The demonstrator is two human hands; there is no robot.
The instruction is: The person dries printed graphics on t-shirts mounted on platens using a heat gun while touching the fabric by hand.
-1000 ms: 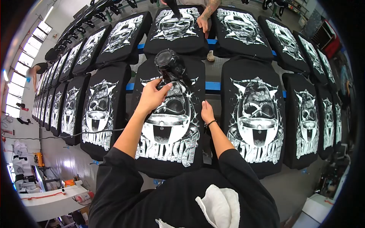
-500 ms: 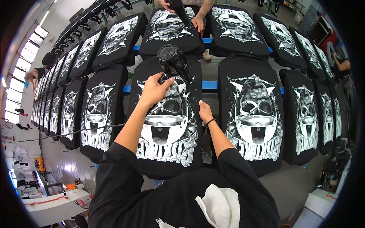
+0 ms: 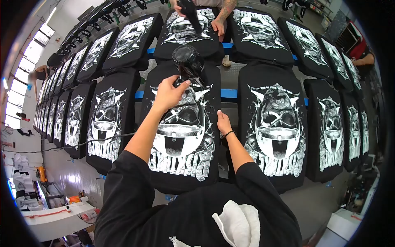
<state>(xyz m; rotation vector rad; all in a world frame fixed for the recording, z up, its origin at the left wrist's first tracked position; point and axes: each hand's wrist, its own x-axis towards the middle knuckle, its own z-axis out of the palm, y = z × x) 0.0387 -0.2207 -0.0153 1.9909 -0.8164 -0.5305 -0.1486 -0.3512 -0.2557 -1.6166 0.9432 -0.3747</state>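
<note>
Shifted slightly farther up the printed black shirt [image 3: 180, 131] since a second ago, the left hand [image 3: 170, 94] grips a black dryer [image 3: 188, 62], its round end beyond the fingers. The shirt lies between both hands. At its edge rests the right hand [image 3: 223, 122]; whether its partly hidden fingers grip, I cannot tell.

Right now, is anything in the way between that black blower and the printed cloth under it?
Nothing that I can see. The left hand holds the black blower over the printed cloth; the right hand is at the cloth's edge, not between them.
</note>
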